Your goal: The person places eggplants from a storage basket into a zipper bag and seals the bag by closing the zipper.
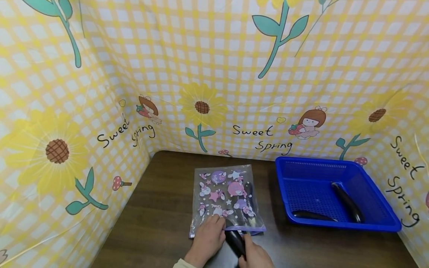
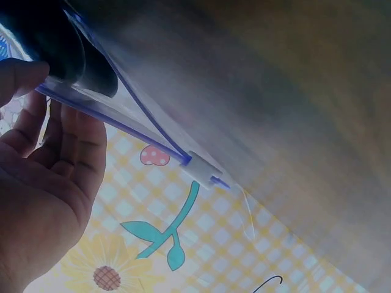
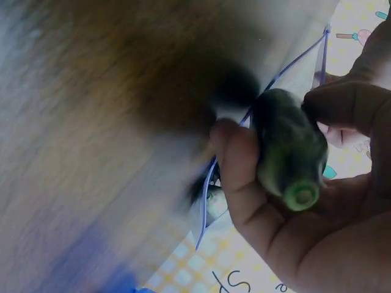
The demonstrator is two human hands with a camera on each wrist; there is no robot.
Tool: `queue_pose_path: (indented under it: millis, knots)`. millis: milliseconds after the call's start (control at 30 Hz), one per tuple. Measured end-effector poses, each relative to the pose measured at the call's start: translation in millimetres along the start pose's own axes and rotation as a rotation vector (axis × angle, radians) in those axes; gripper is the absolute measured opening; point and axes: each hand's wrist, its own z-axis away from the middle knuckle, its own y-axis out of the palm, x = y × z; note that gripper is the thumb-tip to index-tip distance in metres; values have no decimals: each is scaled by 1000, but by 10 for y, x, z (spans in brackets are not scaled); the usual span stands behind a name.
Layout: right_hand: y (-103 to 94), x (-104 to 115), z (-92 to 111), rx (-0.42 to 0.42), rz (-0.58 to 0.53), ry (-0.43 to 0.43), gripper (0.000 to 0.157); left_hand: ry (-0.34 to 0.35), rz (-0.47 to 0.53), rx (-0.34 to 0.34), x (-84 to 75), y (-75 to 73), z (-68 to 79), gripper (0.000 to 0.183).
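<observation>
Head view: an eggplant (image 1: 235, 242) sits partway into the mouth of a printed clear bag (image 1: 214, 186), the right hand (image 1: 257, 255) clamped round its stem end, the left hand (image 1: 207, 238) pinching the bag's edge. A second eggplant (image 1: 250, 195) already lies inside; two other eggplants (image 1: 348, 203) lie unbagged in the blue basket (image 1: 283, 190).

Bag's (image 1: 218, 188) see-through with pink and purple cartoon prints, lying on the worktop (image 1: 161, 208), purple-edged mouth open on the near side. One shiny dark eggplant (image 1: 235, 242) is partway in at a slant, green stem end poking out. Another eggplant (image 1: 249, 195) lies inside, along the right side.
</observation>
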Motion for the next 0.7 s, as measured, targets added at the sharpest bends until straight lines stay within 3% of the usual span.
queue_pose_path:
  millis: [267,467,700]
  knots:
    - [98,102,-74,-157,114,117,49,17,15,11,-11,-8,-2,24]
    - [128,116,-134,-236,187,102,34,19,32,30,-24,-22,-11,23]
    - [140,105,-167,-344,257,32,25,-4,53,106,-34,-38,-6,24]
